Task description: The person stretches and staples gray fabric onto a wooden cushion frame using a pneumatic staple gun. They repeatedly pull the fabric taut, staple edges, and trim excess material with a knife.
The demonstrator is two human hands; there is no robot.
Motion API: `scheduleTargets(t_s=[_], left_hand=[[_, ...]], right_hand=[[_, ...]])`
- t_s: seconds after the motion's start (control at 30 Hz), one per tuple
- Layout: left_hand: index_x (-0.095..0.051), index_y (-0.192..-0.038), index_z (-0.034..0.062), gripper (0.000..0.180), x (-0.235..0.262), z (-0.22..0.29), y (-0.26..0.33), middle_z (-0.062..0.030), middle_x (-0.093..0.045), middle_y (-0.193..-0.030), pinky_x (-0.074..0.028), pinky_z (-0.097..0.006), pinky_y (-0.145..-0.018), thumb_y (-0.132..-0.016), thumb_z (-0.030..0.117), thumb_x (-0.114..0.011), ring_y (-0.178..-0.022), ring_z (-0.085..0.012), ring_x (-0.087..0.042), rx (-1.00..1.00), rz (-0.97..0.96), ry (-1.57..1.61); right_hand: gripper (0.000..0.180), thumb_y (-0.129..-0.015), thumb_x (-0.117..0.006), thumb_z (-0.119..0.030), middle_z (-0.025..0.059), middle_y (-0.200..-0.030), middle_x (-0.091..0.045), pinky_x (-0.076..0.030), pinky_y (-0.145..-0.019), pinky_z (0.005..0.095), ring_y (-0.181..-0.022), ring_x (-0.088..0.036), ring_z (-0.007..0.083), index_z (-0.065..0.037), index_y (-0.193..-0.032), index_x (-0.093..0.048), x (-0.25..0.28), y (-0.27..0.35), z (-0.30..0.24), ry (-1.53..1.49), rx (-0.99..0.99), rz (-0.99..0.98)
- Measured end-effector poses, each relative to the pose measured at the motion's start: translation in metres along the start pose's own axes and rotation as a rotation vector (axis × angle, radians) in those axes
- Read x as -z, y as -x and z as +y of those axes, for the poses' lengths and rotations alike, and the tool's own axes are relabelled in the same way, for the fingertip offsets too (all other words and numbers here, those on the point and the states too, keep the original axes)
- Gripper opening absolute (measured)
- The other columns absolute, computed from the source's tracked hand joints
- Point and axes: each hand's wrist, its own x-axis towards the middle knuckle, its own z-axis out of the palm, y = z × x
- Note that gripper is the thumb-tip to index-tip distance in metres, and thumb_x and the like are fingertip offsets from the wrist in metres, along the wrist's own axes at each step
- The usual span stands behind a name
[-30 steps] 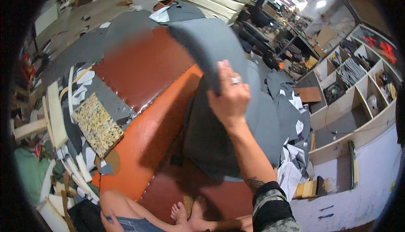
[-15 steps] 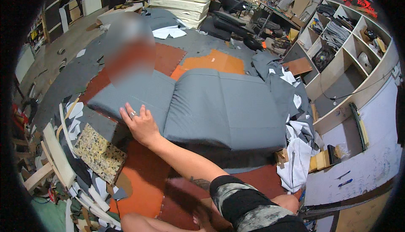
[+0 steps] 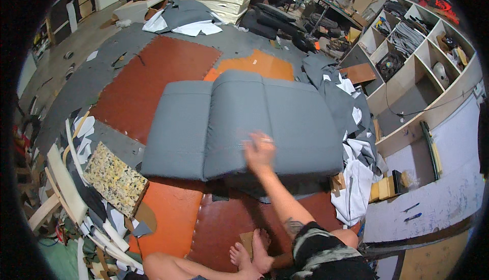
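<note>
Fingers (image 3: 261,138) of one right hand (image 3: 260,153), clenched or loose unclear, overlie one three-panel cushion (image 3: 240,117).

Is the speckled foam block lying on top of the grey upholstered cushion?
No, the speckled foam block lies to the left of the grey upholstered cushion.

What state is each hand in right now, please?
Left hand: not in view.
Right hand: blurred over the grey cushion; open or closed cannot be told.
</note>
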Motion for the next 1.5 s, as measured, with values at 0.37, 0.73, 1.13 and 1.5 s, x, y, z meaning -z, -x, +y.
scheduleTargets(t_s=[0.37,0.73,1.13,1.5], left_hand=[[-0.052,-0.154,0.0115,0.063,-0.023,-0.027,-0.051,-0.0263,-0.065,-0.133,-0.05,-0.053,-0.102,-0.106,0.053,-0.055,-0.119,-0.0447,-0.063,-0.881,0.447,-0.409],[-0.055,-0.143,0.0033,0.051,-0.229,0.196,-0.023,-0.011,-0.066,-0.137,-0.056,-0.036,-0.085,-0.109,0.04,-0.059,-0.109,-0.0201,-0.068,-0.179,-0.902,0.402],[-0.067,-0.127,0.0018,0.035,-0.156,0.069,0.022,-0.0066,-0.074,-0.108,-0.06,-0.033,-0.078,-0.108,0.031,-0.064,-0.093,-0.017,-0.071,0.044,-0.937,0.029],[-0.068,-0.129,0.0031,0.034,-0.167,0.08,0.022,-0.0045,-0.075,-0.108,-0.052,-0.025,-0.069,-0.107,0.029,-0.064,-0.077,-0.0079,-0.059,-0.269,-0.99,0.197]], right_hand=[[0.061,-0.09,-0.078,-0.022,0.0245,-0.139,-0.061,-0.047,-0.109,0.0524,-0.13,-0.057,0.0425,0.0,-0.142,-0.056,0.205,0.158,0.272,0.363,-1.259,0.302],[0.104,-0.068,-0.097,-0.038,0.017,-0.154,-0.051,-0.048,-0.109,0.0603,-0.138,-0.054,0.0398,-0.016,-0.153,-0.041,0.265,0.121,0.385,0.627,-1.131,-0.657],[0.099,-0.061,-0.098,-0.025,0.0256,-0.124,-0.071,-0.054,-0.104,0.0471,-0.119,-0.068,0.0408,0.005,-0.141,-0.048,0.259,0.159,0.432,0.538,-1.177,-0.575],[0.09,-0.086,-0.081,-0.059,0.0234,-0.112,-0.073,-0.056,-0.085,0.0434,-0.1,-0.071,0.0323,0.02,-0.127,-0.063,0.29,0.263,0.214,-0.134,-1.528,-0.443]])
